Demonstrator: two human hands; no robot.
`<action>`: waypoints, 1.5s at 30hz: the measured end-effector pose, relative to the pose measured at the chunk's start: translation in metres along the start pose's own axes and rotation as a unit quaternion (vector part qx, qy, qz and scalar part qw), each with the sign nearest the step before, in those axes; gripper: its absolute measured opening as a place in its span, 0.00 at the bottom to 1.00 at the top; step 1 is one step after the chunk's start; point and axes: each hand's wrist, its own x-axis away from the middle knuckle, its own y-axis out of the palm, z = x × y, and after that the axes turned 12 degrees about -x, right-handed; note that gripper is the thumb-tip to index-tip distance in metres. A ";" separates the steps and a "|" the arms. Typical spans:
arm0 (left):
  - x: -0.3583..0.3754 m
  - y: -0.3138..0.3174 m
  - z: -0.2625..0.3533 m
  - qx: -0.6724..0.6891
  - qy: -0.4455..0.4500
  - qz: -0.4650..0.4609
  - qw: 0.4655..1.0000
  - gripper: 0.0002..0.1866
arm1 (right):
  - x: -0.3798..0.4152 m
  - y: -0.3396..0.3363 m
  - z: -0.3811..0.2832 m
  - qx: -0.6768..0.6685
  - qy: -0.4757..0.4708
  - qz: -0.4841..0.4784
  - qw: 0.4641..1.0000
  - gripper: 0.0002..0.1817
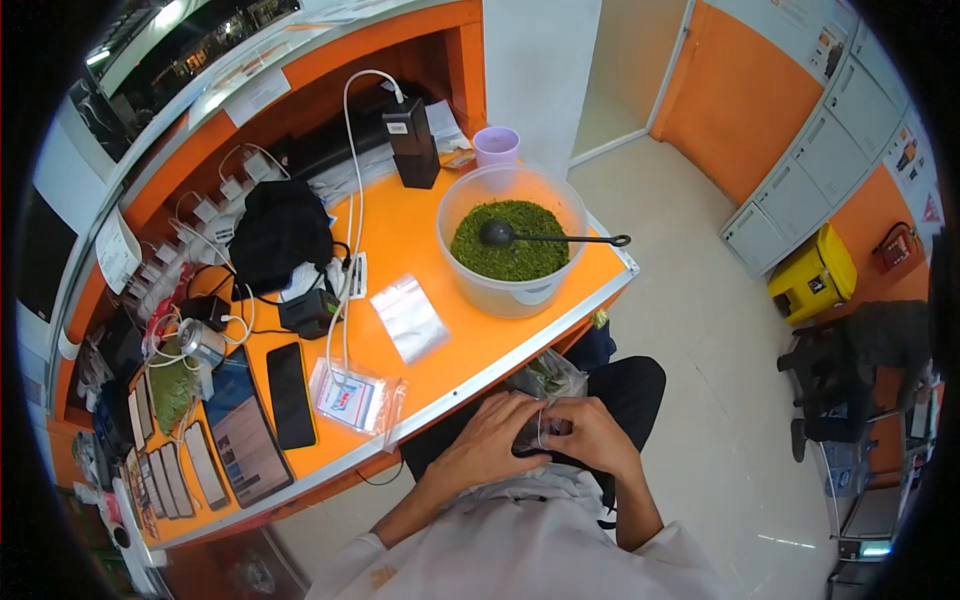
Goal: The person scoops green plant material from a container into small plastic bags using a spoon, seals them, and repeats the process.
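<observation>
Above my lap, my left hand (497, 437) and my right hand (592, 436) meet, their curled fingers on either side of a small clear plastic bag (540, 428). A thin white edge of it shows between them; its contents are hard to make out. Just beyond my hands, a larger clear bag (560, 375) with something green inside rests by my legs. On the desk, a translucent tub (515, 298) holds chopped green leaf (510, 260), and a black scoop (497, 233) lies on top with its handle over the rim. Flat clear bags (410, 318) lie left of the tub.
The orange desk (470, 345) has a metal front edge. A printed bag pack (350, 400), a black phone (291, 395), a tablet (245, 430), several more phones, cables and a can (201, 342) lie left. A purple cup (497, 146) and black box (410, 145) stand behind.
</observation>
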 end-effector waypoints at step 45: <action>-0.059 -0.041 -0.021 0.213 -0.044 0.304 0.928 0.30 | -0.195 -0.100 -0.129 0.481 -0.122 -0.077 0.865 0.07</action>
